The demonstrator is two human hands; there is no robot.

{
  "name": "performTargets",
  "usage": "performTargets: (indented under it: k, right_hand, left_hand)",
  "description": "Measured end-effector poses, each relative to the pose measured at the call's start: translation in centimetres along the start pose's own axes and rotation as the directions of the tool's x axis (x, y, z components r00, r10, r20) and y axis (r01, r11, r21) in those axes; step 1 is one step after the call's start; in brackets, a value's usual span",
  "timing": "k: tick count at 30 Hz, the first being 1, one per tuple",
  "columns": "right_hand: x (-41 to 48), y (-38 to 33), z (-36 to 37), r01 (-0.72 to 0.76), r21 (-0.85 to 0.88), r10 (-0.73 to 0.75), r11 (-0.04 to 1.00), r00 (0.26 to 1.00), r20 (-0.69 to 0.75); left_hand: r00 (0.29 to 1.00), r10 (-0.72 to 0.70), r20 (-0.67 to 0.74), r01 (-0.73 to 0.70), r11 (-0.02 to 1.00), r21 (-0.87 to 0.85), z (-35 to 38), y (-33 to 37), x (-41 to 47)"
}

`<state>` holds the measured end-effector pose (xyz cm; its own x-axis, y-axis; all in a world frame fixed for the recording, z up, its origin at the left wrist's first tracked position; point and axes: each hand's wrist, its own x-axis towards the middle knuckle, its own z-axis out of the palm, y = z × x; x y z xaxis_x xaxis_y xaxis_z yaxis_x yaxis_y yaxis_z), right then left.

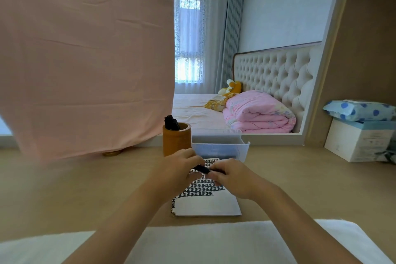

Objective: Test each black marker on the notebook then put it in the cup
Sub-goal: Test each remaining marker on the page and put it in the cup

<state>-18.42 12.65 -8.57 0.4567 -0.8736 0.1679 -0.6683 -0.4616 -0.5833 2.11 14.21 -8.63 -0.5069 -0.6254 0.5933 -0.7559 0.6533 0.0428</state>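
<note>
A black marker [203,169] lies level between both hands, just above the notebook [205,203]. My left hand [177,167] grips its left end and my right hand [231,176] pinches its right end. The notebook's white page carries rows of black test marks, partly hidden by my hands. Behind my left hand stands a brown cup [176,141] with black markers [171,123] sticking out of its top.
A clear plastic bin [220,146] sits on the wooden desk [85,188] behind the notebook, right of the cup. A pink cloth [85,60] hangs at the left. A white box [360,141] stands far right. A white pad [214,242] lines the front edge.
</note>
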Motion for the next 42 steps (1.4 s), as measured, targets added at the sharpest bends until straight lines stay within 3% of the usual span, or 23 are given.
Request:
performTargets:
  k: [5,9,13,16,18,20,23,26,28,31,33,35,38,42]
  right_hand:
    - [-0.9,0.6,1.2,0.075,-0.094,-0.073,0.993,0.997,0.015]
    - [-0.8,1.4,1.9,0.194,-0.233,-0.215,0.953,0.974,-0.072]
    - [-0.6,1.4,1.8,0.323,-0.38,-0.406,0.867,0.899,-0.162]
    - [-0.5,1.1,1.6,0.339,-0.59,-0.547,0.732,0.809,-0.214]
    - [-0.5,0.6,1.5,0.341,-0.644,-0.598,0.685,0.768,-0.229]
    - [-0.6,0.0,1.7,0.342,-0.589,-0.563,0.732,0.791,-0.241]
    - [-0.7,-0.6,2.0,0.268,-0.27,-0.318,0.925,0.935,-0.159]
    - [-0.6,-0.7,1.9,0.152,-0.027,-0.153,0.988,0.986,-0.069]
    - [-0.6,-0.4,1.8,0.164,-0.103,-0.173,0.981,0.981,-0.086]
    - [-0.6,0.4,2.0,0.263,-0.373,-0.353,0.89,0.915,-0.197]
    - [-0.4,0.5,2.1,0.289,-0.451,-0.418,0.844,0.881,-0.219]
    - [-0.3,0.1,2.3,0.275,-0.407,-0.379,0.871,0.903,-0.202]
    - [-0.4,-0.3,2.3,0.175,-0.177,-0.192,0.968,0.978,-0.083]
    - [-1.0,0.9,1.5,0.056,-0.057,-0.061,0.997,0.994,-0.094]
  left_hand:
    - [0.999,0.035,0.026,-0.034,0.998,-0.046,1.0,0.1,-1.4]
    - [0.999,0.001,0.052,0.003,0.998,-0.063,2.3,-0.4,-1.8]
    - [0.988,-0.113,0.102,0.129,0.977,-0.168,2.2,-0.4,-1.6]
    - [0.955,-0.225,0.196,0.276,0.915,-0.293,1.6,-0.2,-1.2]
    - [0.931,-0.273,0.241,0.344,0.879,-0.331,1.3,-0.3,-1.3]
    - [0.938,-0.265,0.225,0.322,0.906,-0.276,1.1,-0.5,-1.6]
    - [0.961,-0.205,0.187,0.234,0.961,-0.145,0.8,-0.7,-1.8]
    - [0.968,-0.155,0.196,0.169,0.984,-0.053,0.7,-0.6,-1.9]
    - [0.966,-0.151,0.209,0.166,0.985,-0.054,0.8,-0.4,-1.7]
    - [0.941,-0.2,0.272,0.247,0.957,-0.15,0.9,-0.6,-1.5]
    - [0.934,-0.221,0.279,0.282,0.938,-0.201,0.8,-0.8,-1.7]
    - [0.944,-0.207,0.258,0.257,0.95,-0.178,0.7,-1.0,-1.9]
    - [0.969,-0.163,0.187,0.184,0.978,-0.101,0.4,-1.3,-2.2]
    - [0.964,-0.262,0.043,0.264,0.962,-0.065,-0.2,-3.5,-3.1]
